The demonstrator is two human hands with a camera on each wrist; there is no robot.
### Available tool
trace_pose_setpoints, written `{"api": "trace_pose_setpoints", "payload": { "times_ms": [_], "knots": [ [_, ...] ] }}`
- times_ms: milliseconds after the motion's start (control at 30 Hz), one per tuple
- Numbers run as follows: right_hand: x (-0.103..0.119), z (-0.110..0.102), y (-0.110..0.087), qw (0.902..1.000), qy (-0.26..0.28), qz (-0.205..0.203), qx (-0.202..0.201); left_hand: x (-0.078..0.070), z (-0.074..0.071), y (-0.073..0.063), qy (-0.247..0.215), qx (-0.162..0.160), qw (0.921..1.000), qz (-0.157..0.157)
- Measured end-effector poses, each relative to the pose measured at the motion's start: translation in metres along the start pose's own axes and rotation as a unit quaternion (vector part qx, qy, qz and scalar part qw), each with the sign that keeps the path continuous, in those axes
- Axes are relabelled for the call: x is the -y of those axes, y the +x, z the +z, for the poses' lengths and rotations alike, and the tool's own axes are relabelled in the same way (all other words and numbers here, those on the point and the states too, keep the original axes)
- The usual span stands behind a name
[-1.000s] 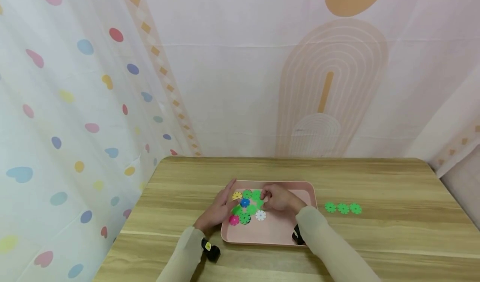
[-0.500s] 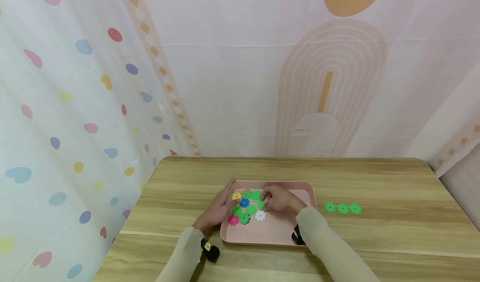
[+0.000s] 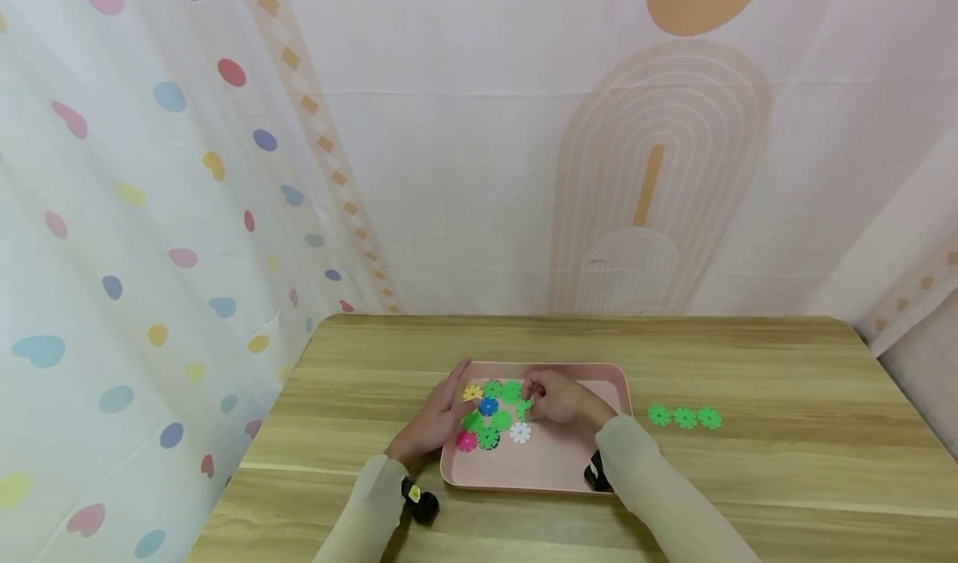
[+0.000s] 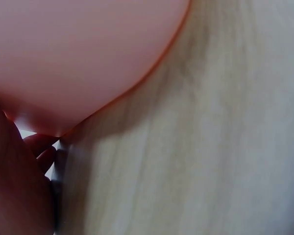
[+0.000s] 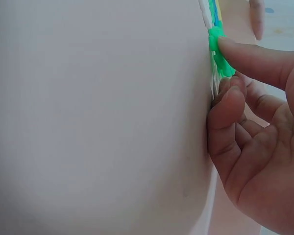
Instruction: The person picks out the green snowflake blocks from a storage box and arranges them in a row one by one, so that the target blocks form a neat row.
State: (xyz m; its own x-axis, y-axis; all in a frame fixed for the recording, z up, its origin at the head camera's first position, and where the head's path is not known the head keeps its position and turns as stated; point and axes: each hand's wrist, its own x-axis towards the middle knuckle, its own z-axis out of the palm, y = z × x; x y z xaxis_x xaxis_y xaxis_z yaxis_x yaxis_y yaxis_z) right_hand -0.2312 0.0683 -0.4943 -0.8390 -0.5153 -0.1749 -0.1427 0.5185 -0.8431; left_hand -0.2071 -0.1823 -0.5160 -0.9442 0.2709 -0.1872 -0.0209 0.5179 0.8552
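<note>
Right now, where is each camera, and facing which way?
Head: on the head, facing forward and down at a pink tray; left hand, right hand, sleeves show.
Left wrist: worn there, facing tray and wooden table; left hand partly shows.
Right wrist: worn there, facing green slotted disc; right hand shows.
Head and right wrist share that disc.

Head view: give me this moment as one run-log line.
pink tray: mixed-colour discs inside | left grip: over tray's left edge | right grip: thumb against green disc | wooden table: row of three green discs
</note>
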Motion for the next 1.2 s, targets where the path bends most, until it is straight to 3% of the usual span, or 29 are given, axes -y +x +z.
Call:
{"api": "trace_pose_setpoints", "payload": {
  "times_ms": [167, 500, 1200],
  "knots": [
    [0.0, -0.001, -0.001, 0.9999, -0.005, -0.009, -0.005, -0.002, -0.001, -0.001, 0.004, -0.002, 1.0, -0.001],
    [0.004, -0.005, -0.005, 0.9986, -0.027, -0.039, 0.025, -0.002, 0.0, 0.0, 0.018, -0.008, 0.9998, 0.006],
    [0.012, -0.031, -0.028, 0.9996, -0.01, -0.027, 0.004, -0.006, -0.001, -0.003, 0.023, -0.009, 0.9991, 0.033]
  ]
}}
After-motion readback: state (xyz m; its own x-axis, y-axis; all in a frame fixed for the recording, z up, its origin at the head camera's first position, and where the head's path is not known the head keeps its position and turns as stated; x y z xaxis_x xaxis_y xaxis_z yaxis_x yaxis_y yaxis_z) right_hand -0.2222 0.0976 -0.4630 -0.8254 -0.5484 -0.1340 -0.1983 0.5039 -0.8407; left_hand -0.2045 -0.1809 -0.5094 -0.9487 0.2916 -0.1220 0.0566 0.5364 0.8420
